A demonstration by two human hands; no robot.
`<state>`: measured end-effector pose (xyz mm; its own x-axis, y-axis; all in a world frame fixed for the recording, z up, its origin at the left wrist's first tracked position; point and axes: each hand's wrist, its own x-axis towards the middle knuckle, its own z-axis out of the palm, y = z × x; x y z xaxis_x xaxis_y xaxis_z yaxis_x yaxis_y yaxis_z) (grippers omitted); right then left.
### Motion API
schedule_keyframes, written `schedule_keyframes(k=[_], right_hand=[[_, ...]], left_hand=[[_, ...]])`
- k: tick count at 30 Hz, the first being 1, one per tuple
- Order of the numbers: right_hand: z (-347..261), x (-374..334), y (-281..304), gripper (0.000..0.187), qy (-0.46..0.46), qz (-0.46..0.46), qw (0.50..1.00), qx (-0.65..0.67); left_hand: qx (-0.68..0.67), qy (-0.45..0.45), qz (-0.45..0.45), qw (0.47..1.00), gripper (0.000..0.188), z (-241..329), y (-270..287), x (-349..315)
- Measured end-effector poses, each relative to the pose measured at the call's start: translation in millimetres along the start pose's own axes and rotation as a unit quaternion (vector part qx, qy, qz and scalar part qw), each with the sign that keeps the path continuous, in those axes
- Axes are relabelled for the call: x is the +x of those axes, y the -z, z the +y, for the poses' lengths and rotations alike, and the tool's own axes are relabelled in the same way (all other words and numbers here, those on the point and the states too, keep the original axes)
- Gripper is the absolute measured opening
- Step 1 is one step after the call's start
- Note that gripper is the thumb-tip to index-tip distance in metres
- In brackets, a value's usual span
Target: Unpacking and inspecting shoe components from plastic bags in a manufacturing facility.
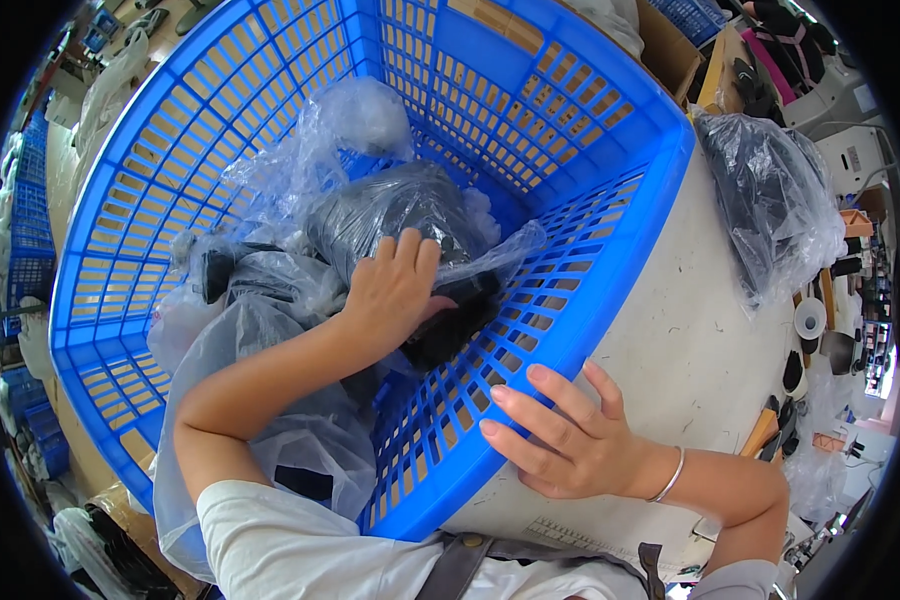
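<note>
My left hand (390,298) reaches down into a large blue slatted plastic basket (642,235). Its fingers are curled closed on the clear plastic of a bag (395,205) with dark contents. Below that hand, a black bundle (440,335) lies against the basket's near side wall, partly covered by the hand. On the basket's right rim rests my right hand (585,445), its fingers spread and holding nothing. Crumpled clear plastic (355,120) lies farther back in the basket, and a big translucent bag (260,350) lies under my left forearm.
A pale worktable (690,370) extends to the right of the basket. On its far part sits a clear bag of dark goods (765,195). More blue baskets (30,215) stand at the far left. A cardboard box (665,45) is behind the basket.
</note>
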<state>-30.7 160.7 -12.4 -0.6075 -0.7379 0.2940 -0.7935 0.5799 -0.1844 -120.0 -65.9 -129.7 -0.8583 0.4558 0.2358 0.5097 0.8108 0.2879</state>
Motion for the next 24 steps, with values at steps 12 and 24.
schedule_keyframes(k=[12,24], right_hand=[[0.0,0.6,-2.0,0.027,-0.007,0.008,1.0,-0.004],[-1.5,1.0,-4.5,0.027,-0.014,0.02,1.0,-0.012]], left_hand=[[0.124,0.06,0.012,0.99,0.017,-76.1,27.1,30.4],[0.182,0.262,0.097,0.943,0.024,-282.6,51.6,130.7]])
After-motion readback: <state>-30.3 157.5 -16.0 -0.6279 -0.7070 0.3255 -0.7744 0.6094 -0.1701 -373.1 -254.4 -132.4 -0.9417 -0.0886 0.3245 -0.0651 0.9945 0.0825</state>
